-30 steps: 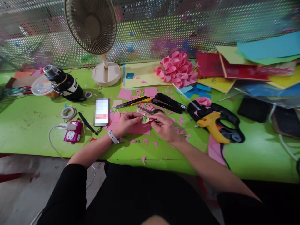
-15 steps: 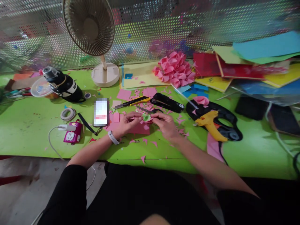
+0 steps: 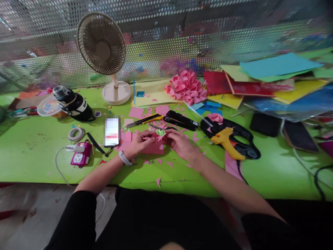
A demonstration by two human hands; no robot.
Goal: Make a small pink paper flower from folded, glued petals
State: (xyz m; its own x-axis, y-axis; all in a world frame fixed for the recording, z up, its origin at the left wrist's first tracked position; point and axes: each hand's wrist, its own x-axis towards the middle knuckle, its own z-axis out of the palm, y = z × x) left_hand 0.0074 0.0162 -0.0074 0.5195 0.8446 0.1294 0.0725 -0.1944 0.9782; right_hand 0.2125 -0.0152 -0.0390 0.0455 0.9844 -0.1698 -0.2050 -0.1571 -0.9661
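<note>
The left hand (image 3: 140, 143) and right hand (image 3: 181, 143) pinch green paper (image 3: 160, 132) between them; a stapler (image 3: 180, 120) lies beyond the right.

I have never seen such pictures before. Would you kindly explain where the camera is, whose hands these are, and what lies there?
There is no machine here: the camera is worn on a person's head, looking forward and down at their own bare hands. The left hand and the right hand hold a small green and pink paper piece between them. On the green table lie pink scraps, a yellow cutter, a black stapler, a phone and a yellow glue gun. Behind stands a fan.
</note>
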